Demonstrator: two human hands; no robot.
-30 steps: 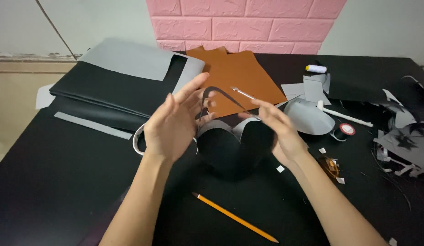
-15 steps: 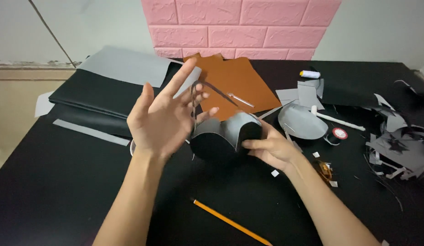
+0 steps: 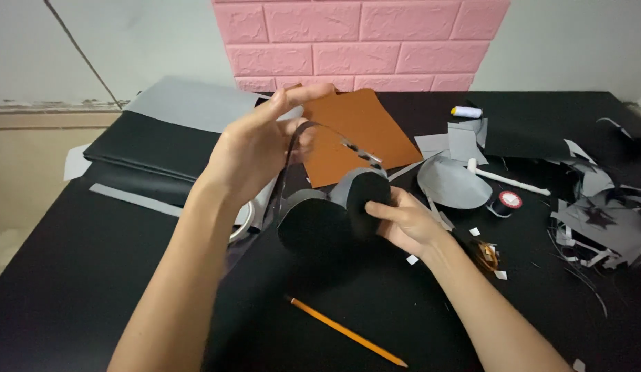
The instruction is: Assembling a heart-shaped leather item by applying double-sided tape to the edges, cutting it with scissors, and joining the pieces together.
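Note:
My right hand (image 3: 405, 220) grips a black paper craft piece (image 3: 334, 213) made of rounded shapes with grey inner sides, held just above the black table (image 3: 72, 289). My left hand (image 3: 255, 148) is raised above it, thumb and fingers pinching a thin black strip (image 3: 287, 153) that arcs up from the craft piece. A brown paper sheet (image 3: 362, 131) lies behind my hands. An orange pencil (image 3: 348, 333) lies on the table in front of me.
Grey and black sheets (image 3: 155, 131) are stacked at the back left. A grey cone (image 3: 450, 182), a white stick (image 3: 506, 179), a thread spool (image 3: 508, 202), a small white bottle (image 3: 466, 111) and paper scraps (image 3: 603, 220) lie at the right. A pink brick wall (image 3: 362, 41) stands behind.
My left hand went from spread open to pinching the thin strip and rose higher. The right hand shifted its hold lower on the black piece.

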